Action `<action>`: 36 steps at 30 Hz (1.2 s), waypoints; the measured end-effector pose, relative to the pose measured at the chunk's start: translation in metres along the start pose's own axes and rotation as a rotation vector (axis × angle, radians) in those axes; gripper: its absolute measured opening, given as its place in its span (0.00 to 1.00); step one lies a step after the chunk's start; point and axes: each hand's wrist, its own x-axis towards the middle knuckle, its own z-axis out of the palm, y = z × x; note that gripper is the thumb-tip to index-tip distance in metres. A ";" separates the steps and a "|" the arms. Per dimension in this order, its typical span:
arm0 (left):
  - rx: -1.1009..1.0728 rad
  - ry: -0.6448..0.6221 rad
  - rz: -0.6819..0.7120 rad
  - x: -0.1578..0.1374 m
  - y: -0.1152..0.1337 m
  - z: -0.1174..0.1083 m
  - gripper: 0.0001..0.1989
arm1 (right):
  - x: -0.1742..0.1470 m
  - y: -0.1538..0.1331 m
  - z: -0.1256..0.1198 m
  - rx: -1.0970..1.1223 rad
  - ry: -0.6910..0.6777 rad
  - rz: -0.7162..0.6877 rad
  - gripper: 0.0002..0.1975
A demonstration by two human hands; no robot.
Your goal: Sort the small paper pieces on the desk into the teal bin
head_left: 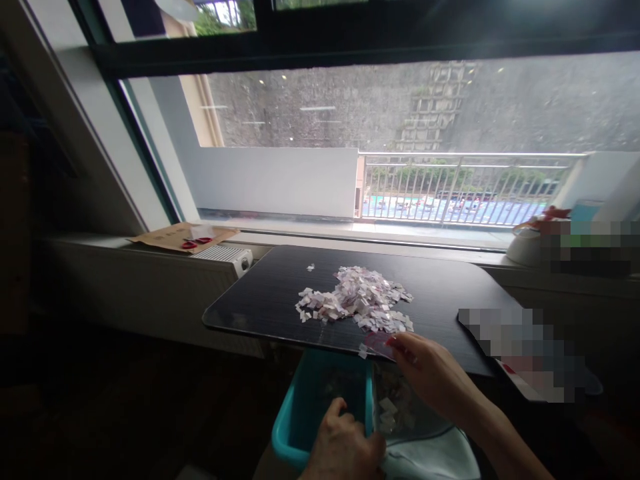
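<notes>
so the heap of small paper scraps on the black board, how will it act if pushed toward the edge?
The paper scraps look thin and loose, so they would likely slide and scatter, not move as one. Probably very light; strays already lie apart. The board looks smooth, so little grip. The right hand is at the near edge.

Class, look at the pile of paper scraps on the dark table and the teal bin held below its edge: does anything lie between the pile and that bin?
Nothing visible does. The pile of paper scraps lies near the table's front edge, the right hand at that edge. The teal bin, gripped by the left hand, sits directly below.
</notes>
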 end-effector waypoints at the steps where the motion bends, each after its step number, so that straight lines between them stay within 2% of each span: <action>1: -0.008 -0.007 -0.001 0.000 0.001 -0.002 0.11 | 0.000 0.000 0.000 0.008 -0.001 0.002 0.12; 5: -0.040 -0.045 -0.010 0.002 0.004 -0.008 0.12 | -0.002 -0.002 0.002 0.027 0.016 0.016 0.12; 11: -0.046 -0.049 -0.009 0.004 0.005 -0.006 0.13 | -0.007 -0.014 0.003 0.108 -0.059 -0.066 0.11; 18: 0.043 0.096 0.032 0.004 -0.002 0.016 0.11 | 0.006 0.011 -0.002 -0.011 0.075 0.024 0.13; 23: 0.082 0.254 0.069 0.006 -0.009 0.034 0.08 | 0.011 0.007 0.000 -0.007 0.016 -0.012 0.13; 28: 0.080 0.252 0.065 0.006 -0.012 0.036 0.11 | 0.016 -0.001 -0.002 -0.008 0.042 -0.007 0.12; 33: 0.098 0.287 0.083 0.006 -0.014 0.039 0.09 | 0.017 0.005 -0.008 -0.052 0.014 0.010 0.12; 36: 0.085 0.261 0.074 0.006 -0.013 0.039 0.10 | 0.015 0.006 -0.011 -0.082 0.040 0.046 0.12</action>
